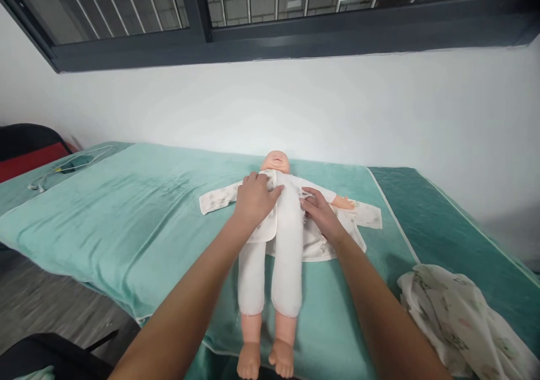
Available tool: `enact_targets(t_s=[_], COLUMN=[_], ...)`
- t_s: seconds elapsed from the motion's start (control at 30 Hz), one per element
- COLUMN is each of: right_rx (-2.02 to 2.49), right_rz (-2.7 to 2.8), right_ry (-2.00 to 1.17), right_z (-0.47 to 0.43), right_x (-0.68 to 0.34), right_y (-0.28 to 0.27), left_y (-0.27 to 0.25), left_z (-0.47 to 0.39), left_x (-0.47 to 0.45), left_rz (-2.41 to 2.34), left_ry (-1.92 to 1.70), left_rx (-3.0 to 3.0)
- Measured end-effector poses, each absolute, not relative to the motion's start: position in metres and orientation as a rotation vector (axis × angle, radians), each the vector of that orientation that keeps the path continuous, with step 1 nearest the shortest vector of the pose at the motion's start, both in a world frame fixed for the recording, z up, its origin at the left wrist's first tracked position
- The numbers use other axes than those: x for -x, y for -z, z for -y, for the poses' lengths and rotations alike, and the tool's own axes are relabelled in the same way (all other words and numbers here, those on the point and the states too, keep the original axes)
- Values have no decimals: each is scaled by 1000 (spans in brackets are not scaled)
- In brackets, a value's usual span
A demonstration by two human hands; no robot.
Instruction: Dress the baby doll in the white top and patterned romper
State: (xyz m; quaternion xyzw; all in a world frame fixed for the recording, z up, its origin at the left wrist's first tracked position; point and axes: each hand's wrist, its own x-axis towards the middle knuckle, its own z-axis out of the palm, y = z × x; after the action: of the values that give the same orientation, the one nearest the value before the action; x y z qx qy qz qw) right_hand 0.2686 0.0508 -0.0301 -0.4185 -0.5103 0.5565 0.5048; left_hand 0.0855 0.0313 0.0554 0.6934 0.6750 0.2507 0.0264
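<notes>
Beneath our left hand [253, 198], thumb apart from fingers, and our right hand [319, 210], fingers curled, any pinch unclear to us, the doll [288, 250] lies partly wrapped in a printed jacket [265, 229], seemingly light, soft, best held by its front edges.

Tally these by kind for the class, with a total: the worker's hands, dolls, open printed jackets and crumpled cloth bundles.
Hands: 2 (left hand, right hand)
Doll: 1
Open printed jacket: 1
Crumpled cloth bundle: 1
Total: 5
</notes>
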Motion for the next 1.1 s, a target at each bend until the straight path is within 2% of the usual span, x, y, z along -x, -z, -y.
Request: enact_targets(t_s=[0.2, 0.4, 0.57, 0.77, 1.1], right_rx=[1008, 1045, 963, 850, 792], right_rz=[1247, 1233, 1265, 1259, 1362], right_ry=[-1286, -1325, -1325, -1381, -1308], right_z=[-52, -51, -50, -46, -45], right_x=[-269, -268, -270, -270, -268], right_y=[33, 30, 27, 21, 27], left_y=[-71, -78, -73, -79, -85], left_z=[-54, -74, -87, -109, -132], left_x=[-103, -114, -133, -161, -187], left_rz=[-2151, -1979, -1852, -1474, -1290], left_ry=[-508, -626, -608, -88, 363], left_rx=[-2247, -2170, -2437, -2595, -2411])
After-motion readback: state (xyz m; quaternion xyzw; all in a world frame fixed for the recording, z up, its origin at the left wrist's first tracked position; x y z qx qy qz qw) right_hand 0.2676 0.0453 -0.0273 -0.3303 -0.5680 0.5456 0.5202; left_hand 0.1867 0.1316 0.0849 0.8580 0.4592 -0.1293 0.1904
